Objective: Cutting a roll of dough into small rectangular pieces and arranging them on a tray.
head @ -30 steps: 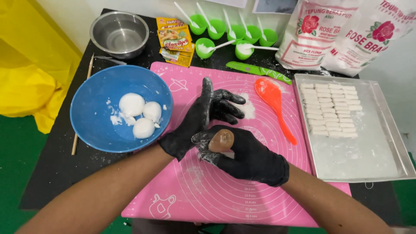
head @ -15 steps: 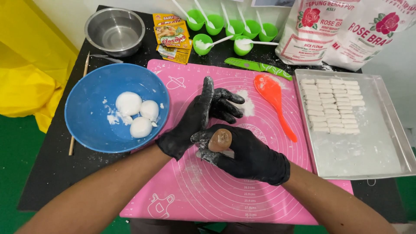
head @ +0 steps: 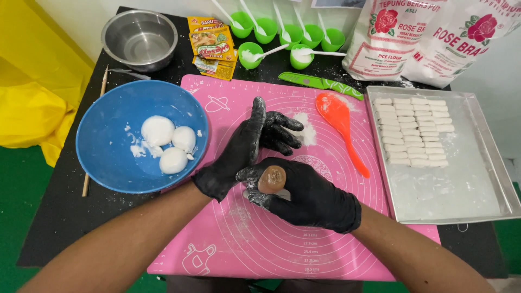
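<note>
At the centre of the pink silicone mat [head: 228,239], both hands in black gloves meet, touching each other. The right hand [head: 304,195] is closed around a small brown ball [head: 271,178], whose top pokes out between thumb and fingers dusted with white flour. The left hand [head: 244,146] stands on edge at 11 o'clock from the ball, fingers straight and pressed against the right hand's knuckles; it grips nothing.

At 9 o'clock from the hands, a blue bowl [head: 103,157] holds three white dough balls [head: 168,144] lying close together. At 11 o'clock from the bowl stands a steel bowl [head: 139,38], and a thin wooden stick [head: 95,130] lies along the blue bowl's left side.

At 2 o'clock from the hands, an orange spoon [head: 342,125] lies on the mat, with a green knife [head: 320,84] just beyond it at 12 o'clock. At 3 o'clock, a metal tray [head: 461,190] carries rows of small white dough pieces [head: 412,130] in its far half. Along the table's far edge stand green cups [head: 287,38] with white spoons, yellow seasoning packets [head: 213,46] and two white flour bags [head: 423,38].
</note>
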